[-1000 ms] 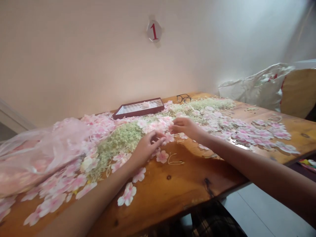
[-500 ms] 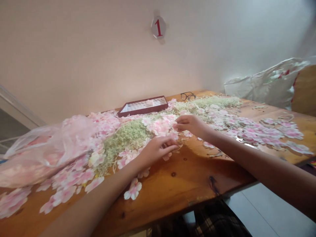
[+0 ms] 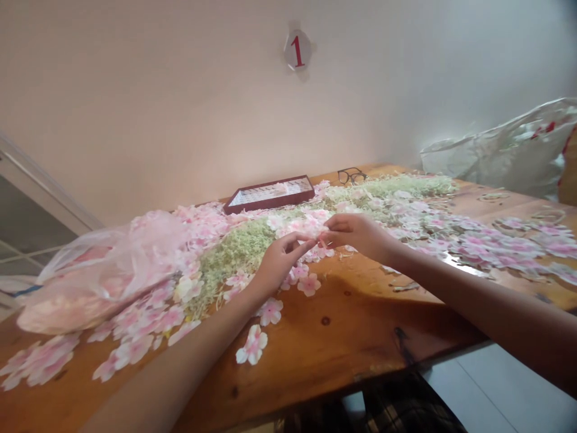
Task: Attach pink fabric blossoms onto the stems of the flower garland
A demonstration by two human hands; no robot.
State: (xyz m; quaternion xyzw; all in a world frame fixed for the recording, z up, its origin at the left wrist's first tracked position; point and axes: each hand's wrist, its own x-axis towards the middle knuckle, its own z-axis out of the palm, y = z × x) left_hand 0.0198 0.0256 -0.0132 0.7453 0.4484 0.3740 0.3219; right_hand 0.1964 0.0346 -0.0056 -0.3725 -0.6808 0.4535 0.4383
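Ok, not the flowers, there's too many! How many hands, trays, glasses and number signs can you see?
Left hand plus right hand: 2 hands
Tray: 1
Glasses: 1 pair
Number sign: 1
Total: 5

Flowers (image 3: pixel 303 224) before tray (image 3: pixel 276 203) (glasses (image 3: pixel 351 176) right)

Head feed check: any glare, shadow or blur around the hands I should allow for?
Head view: white glare on the table just past the right forearm; head view: a dark shadow on the near side of that forearm; head view: soft detail where the left hand and right hand come close, so I can't make out any grip.
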